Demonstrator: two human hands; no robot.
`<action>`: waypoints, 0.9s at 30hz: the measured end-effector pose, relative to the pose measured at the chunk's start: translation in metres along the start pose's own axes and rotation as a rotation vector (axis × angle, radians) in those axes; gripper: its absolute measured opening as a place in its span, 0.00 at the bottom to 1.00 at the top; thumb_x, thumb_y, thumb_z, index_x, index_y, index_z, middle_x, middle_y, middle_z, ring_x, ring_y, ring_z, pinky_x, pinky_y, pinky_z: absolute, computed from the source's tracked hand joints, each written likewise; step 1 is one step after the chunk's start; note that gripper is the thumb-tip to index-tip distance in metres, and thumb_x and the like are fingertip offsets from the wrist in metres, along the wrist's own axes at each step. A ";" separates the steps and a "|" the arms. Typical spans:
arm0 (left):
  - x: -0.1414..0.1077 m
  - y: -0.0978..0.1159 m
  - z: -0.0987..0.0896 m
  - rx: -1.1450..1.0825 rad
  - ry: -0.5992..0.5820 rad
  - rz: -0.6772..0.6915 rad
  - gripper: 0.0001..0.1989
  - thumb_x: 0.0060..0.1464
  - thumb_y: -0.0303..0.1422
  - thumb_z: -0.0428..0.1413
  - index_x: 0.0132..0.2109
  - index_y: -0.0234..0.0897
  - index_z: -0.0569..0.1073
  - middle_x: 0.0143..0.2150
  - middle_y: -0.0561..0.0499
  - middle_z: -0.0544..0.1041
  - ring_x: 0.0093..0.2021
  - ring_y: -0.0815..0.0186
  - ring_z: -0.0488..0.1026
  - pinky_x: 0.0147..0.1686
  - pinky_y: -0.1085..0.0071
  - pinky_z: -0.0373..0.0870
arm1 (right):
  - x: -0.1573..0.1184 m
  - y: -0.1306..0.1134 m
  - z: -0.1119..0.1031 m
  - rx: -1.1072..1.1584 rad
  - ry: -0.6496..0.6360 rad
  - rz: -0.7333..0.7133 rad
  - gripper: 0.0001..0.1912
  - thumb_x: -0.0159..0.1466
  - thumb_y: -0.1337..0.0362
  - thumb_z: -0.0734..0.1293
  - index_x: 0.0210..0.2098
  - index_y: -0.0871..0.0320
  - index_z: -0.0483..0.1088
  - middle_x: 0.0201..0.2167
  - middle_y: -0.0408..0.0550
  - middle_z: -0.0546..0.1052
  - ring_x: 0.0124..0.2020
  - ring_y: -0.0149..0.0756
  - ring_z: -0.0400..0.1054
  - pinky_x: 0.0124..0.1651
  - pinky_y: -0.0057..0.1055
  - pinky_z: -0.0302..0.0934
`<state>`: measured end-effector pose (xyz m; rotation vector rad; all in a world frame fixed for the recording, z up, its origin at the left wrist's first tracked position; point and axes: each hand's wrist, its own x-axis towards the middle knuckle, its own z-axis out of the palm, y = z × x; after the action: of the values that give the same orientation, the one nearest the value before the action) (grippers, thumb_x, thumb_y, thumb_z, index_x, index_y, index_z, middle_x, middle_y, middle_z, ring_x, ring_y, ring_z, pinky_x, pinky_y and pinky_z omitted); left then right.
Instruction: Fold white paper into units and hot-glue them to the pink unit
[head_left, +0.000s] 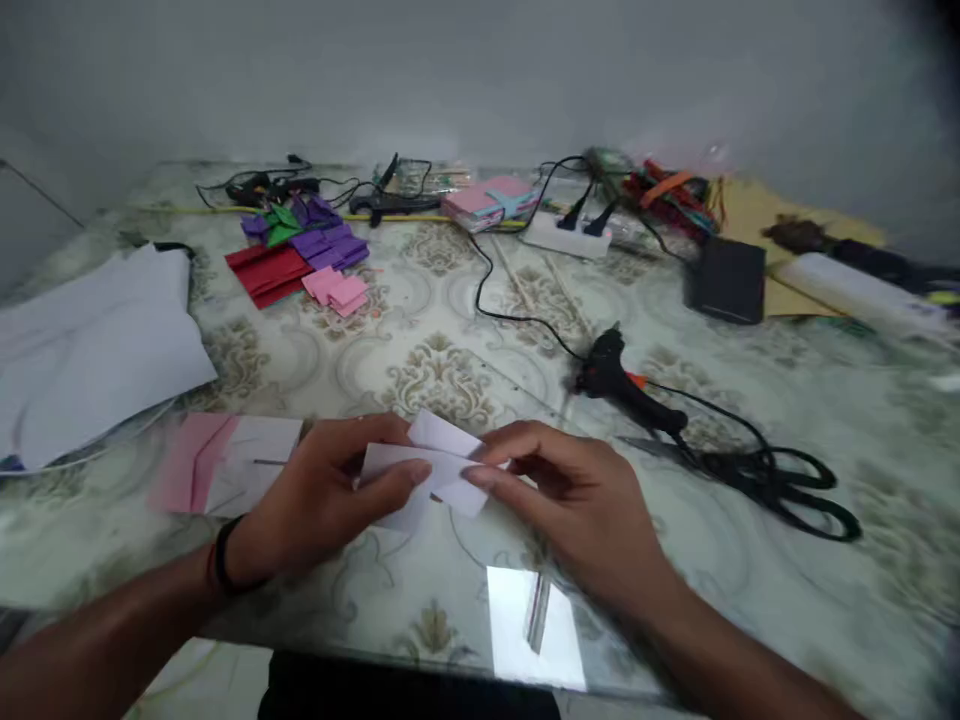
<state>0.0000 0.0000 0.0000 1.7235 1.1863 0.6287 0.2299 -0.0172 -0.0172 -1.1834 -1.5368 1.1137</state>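
Between my two hands are white paper pieces (pixel 450 468), overlapping at an angle, just above the tabletop. My left hand (pixel 337 475) pinches the left end, thumb on top. The right end is pinched between thumb and fingers of my right hand (pixel 559 480). Whether the pieces are joined or one folded sheet, I cannot tell. Beside my left wrist lie a folded pink paper (pixel 196 462) and a white sheet (pixel 251 455), partly hidden by the hand. A white paper piece (pixel 559 625) with a narrow clear strip on it lies near the front edge.
Right of my right hand are a black glue gun (pixel 626 385) with its cord and black-handled scissors (pixel 780 485). Folded coloured papers (pixel 300 250) and white sheets (pixel 97 340) lie left. At the back are a power strip (pixel 566 235) and a dark box (pixel 727 280).
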 end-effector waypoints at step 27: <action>0.001 -0.003 0.004 -0.012 0.005 -0.048 0.19 0.62 0.43 0.60 0.29 0.36 0.70 0.23 0.58 0.66 0.23 0.73 0.59 0.22 0.76 0.54 | 0.000 -0.003 0.004 0.140 -0.026 0.268 0.18 0.63 0.51 0.73 0.24 0.57 0.79 0.22 0.45 0.78 0.23 0.29 0.64 0.25 0.26 0.54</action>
<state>0.0021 0.0002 -0.0045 1.6798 1.2215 0.6103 0.2254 -0.0182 -0.0152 -1.3086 -1.3212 1.3935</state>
